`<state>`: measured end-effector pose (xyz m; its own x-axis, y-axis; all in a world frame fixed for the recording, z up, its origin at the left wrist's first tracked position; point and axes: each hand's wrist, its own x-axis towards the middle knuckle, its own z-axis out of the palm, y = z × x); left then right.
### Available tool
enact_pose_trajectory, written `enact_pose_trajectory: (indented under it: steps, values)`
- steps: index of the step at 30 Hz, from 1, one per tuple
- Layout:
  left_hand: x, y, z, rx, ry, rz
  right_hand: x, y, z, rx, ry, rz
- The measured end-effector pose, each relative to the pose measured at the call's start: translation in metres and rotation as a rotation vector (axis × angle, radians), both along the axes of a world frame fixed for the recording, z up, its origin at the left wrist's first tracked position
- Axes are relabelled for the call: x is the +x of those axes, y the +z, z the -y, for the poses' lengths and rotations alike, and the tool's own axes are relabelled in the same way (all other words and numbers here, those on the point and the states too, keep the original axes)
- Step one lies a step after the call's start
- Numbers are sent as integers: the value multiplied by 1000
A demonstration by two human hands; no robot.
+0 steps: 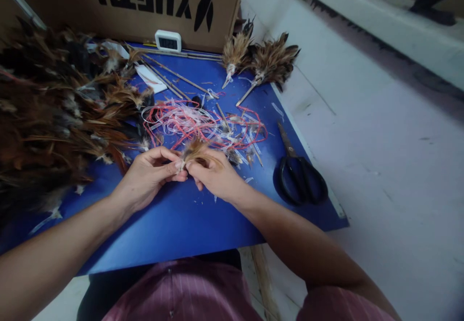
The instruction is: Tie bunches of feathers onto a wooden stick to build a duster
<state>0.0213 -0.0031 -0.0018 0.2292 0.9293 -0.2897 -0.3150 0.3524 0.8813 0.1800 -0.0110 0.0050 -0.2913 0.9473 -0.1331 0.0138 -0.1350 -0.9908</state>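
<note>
One small feather bundle [196, 151] sits over the surface [163, 243], its base pinched by your left hand [147, 173] and right hand [217, 176], its long axis running rightward across the latter.

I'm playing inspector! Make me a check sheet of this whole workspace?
Surface: blue tabletop, scattered with scraps.
Job's things: small feather bunch in the hands; big feather heap at left; two tied feather bundles at the far right.
Clutter: tangled red and clear strings, thin sticks, black-handled scissors at right.
Hands: left hand and right hand both pinch the small bunch.
Cables: nothing seen.
Surroundings: cardboard box behind, pale wall at right.
</note>
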Motion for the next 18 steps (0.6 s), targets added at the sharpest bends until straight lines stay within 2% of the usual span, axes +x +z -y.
enact_pose_trajectory:
  steps: [9,18]
  values:
    - [-2,-3,-2,-6,35,23,6,-6,-2,8,-12,-15]
    - [-3,-1,-2,8,45,9,9,-1,-1,49,18,96]
